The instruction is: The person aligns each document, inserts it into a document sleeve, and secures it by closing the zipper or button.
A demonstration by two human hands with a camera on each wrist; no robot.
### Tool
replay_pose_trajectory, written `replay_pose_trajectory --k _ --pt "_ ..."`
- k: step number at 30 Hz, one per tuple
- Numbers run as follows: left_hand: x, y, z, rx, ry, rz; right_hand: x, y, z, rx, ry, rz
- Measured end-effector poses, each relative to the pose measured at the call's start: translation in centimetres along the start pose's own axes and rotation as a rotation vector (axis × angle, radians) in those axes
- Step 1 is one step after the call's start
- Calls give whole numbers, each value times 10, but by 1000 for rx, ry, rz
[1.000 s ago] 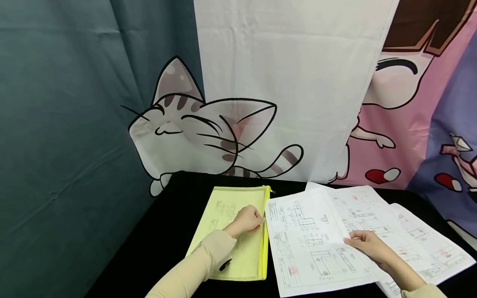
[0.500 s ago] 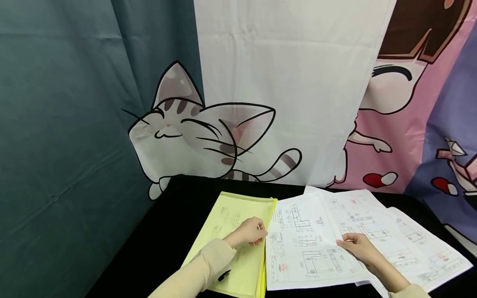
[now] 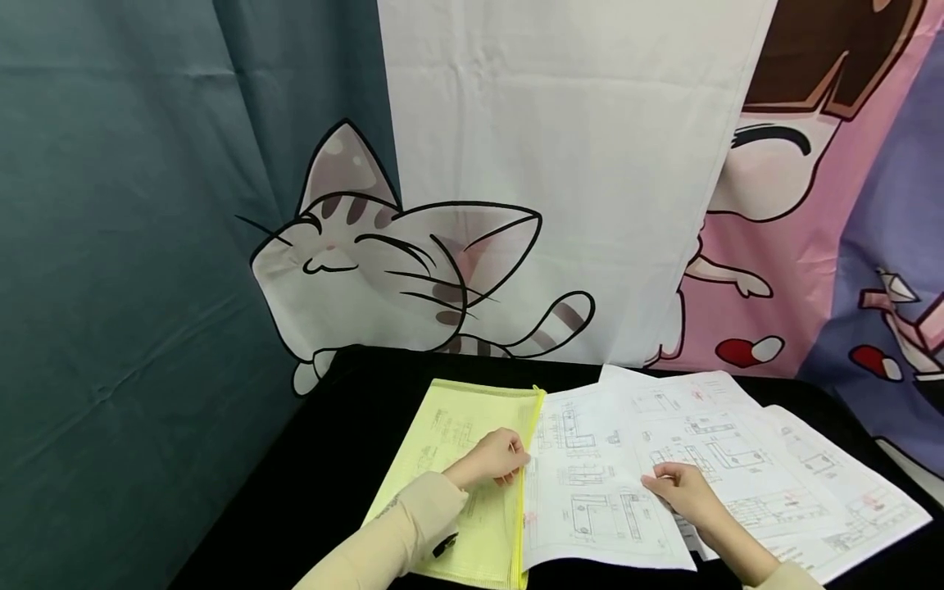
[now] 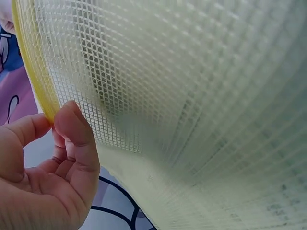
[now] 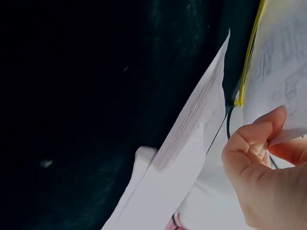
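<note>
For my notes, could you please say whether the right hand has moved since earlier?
Yes: the right hand moved left, toward the yellow mesh pouch, judged against the printed cat.

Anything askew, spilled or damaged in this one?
Mildly askew: the loose sheets beside the right hand overlap in an uneven fan, edges at differing angles. A small dark thing beside the left sleeve also looks odd; I can't tell what it is. No spill or damage shows.
</note>
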State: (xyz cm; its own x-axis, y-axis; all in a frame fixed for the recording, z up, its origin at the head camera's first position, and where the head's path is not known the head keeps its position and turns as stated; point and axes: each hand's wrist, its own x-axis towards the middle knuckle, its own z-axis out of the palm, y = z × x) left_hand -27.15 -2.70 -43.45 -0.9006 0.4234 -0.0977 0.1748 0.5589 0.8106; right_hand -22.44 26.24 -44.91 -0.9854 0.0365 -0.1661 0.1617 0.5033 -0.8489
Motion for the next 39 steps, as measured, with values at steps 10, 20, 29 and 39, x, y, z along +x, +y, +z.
replay_pose_trajectory --k 10,20,29,39 --pt "3 -6 -6 -24 -3 -38 12 -5 -23 -81 -74 -110" --pt "3 -4 -4 -27 -21 -16 17 -5 -14 -91 -21 -128" --pt "11 -5 -4 -61 -17 1 14 -15 -2 -52 50 -82" --pt "17 -6 0 -52 38 39 20 -16 9 62 -84 -71"
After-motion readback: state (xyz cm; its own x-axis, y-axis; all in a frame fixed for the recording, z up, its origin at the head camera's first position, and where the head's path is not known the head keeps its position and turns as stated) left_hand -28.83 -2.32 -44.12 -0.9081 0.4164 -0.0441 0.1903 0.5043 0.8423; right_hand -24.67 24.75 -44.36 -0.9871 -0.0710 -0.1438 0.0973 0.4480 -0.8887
